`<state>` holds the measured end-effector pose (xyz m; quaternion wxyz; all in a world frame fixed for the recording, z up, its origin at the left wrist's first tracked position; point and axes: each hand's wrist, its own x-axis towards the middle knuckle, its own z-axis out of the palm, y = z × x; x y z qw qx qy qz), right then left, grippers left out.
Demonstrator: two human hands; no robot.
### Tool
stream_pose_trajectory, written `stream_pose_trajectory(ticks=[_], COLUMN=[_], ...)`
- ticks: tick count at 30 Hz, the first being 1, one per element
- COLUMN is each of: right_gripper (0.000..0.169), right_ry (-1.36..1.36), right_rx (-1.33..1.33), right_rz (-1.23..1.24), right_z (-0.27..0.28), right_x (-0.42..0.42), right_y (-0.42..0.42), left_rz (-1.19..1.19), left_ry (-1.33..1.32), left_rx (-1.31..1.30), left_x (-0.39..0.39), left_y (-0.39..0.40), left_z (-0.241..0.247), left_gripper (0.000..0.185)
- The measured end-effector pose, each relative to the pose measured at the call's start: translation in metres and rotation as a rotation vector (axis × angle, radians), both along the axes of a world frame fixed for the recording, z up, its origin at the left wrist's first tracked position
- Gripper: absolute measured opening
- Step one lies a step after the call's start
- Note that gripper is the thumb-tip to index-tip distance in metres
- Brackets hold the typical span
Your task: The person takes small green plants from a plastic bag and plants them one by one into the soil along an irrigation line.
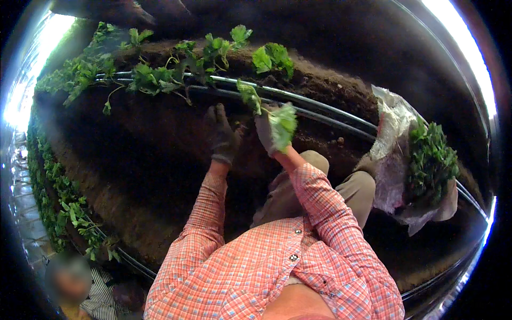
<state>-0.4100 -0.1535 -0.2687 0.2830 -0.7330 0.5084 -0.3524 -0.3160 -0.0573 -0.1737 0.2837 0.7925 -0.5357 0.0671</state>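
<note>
My right hand point(267, 128), in a dark work glove, holds a leafy green seedling point(283, 122) near the drip lines. One leaf hangs over the back of the glove and another points towards the row. To its left, my left hand point(224, 134), gloved too, is over the dark soil with fingers spread and nothing seen in it. Beyond both hands, two drip irrigation lines point(320, 108) run along the soil bed, with planted seedlings point(152, 78) along them at the left and one seedling point(274, 59) just beyond the lines.
At the right, a pale plastic sack point(390, 160) holds a bunch of green seedlings point(432, 156) across the lines. My bent knees are between it and my hands. Another planted row point(72, 208) curves along the left. A person in a striped top point(102, 292) is at the lower left.
</note>
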Motion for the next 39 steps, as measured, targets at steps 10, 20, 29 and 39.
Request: stream_pose_trajectory(ticks=[10,20,29,39], right_gripper=[0.029,0.02,0.018,0.036], right_ry=[-0.02,0.638,-0.045,0.74], right_rx=[0.357,0.326,-0.136,0.289], right_rz=[0.228,0.392,0.069,-1.045], right_z=[0.047,0.082,0.159,0.163], right_x=[0.011,0.053,-0.187,-0.635], right_y=[-0.009,0.0,-0.01,-0.078], left_rz=[-0.375,-0.207,-0.094,-0.614], left_ry=[0.344,0.102,0.285,0.401], left_rx=[0.051,0.319,0.182,-0.053], left_x=[0.047,0.065,-0.047,-0.153], left_y=[-0.031,-0.027,0.039,-0.018], left_z=[-0.044,-0.053,0.015,0.052], left_gripper=[0.035,0.029,0.025,0.02])
